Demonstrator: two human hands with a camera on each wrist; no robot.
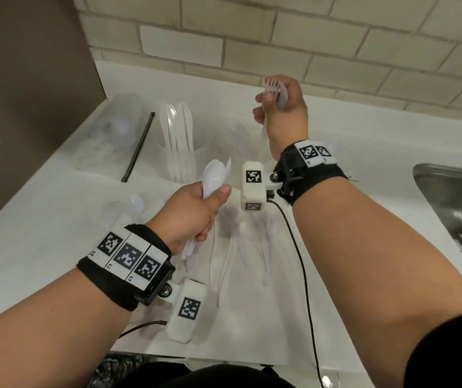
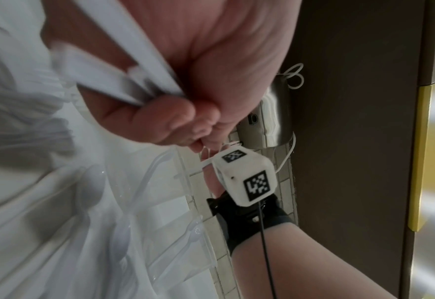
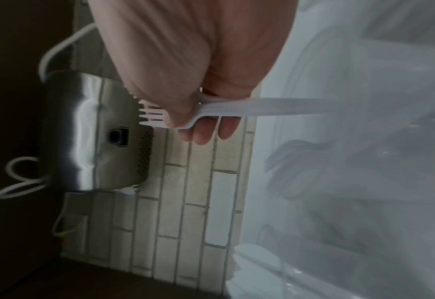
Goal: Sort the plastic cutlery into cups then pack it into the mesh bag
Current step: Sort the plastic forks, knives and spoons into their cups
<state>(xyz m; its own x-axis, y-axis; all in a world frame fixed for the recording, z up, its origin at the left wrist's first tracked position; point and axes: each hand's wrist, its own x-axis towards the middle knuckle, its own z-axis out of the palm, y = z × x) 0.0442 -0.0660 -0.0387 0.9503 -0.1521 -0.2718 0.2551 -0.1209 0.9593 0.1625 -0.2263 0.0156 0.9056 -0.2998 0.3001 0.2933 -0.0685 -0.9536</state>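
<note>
both hands full of cutlery above the counter

from my remote seat, i see the left hand (image 1: 193, 217) clenched in a fist around a bundle of white spoons (image 1: 215, 175), thumb pressed against the bowls. the bundle's long axis runs roughly upright, bowls pointing up and away, handles sticking out below the fist toward the counter (image 1: 364, 191). the right hand (image 1: 285, 116) is raised farther back near the tiled wall (image 1: 252, 37), fingers curled around white forks (image 1: 276, 88); their tines point up past the thumb and the handles hang down below the palm. between the hands, farther back, a clear cup (image 1: 179, 152) stands holding knives (image 1: 181, 127) upright. loose cutlery (image 1: 266, 247) lies flat on the white sheet under both wrists. a steel sink (image 1: 459, 208) sits at the right edge.
</note>
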